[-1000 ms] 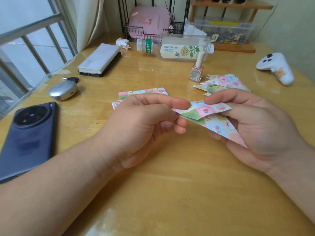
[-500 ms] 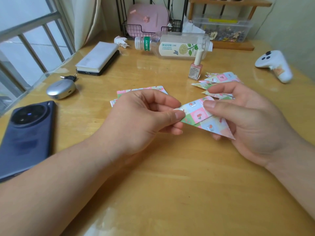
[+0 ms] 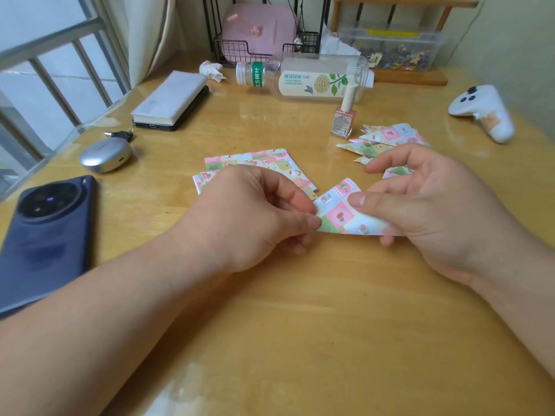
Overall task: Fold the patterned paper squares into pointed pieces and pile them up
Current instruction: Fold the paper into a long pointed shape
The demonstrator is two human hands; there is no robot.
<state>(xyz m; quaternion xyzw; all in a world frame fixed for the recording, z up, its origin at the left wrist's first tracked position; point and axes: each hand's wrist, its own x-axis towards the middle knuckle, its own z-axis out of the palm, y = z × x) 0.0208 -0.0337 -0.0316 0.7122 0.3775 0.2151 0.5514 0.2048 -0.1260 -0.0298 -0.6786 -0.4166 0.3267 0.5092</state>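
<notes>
A patterned paper piece (image 3: 341,213), partly folded, is held just above the wooden table (image 3: 300,325) between both hands. My left hand (image 3: 255,214) pinches its left corner with thumb and forefinger. My right hand (image 3: 426,205) pinches its right side, the thumb lying across the top. Unfolded patterned squares (image 3: 270,159) lie in a small stack behind my left hand. A pile of folded pointed pieces (image 3: 381,139) lies behind my right hand, partly hidden by its fingers.
A nail polish bottle (image 3: 344,118) stands beside the folded pile. A plastic bottle (image 3: 309,78) lies on its side farther back. A white controller (image 3: 483,112) is at right; a dark phone (image 3: 45,235), an earbud case (image 3: 105,154) and a notebook (image 3: 171,99) at left.
The paper has been folded smaller: its long lower point is gone from view. Both hands have closed in on it and my right thumb now lies over its top.
</notes>
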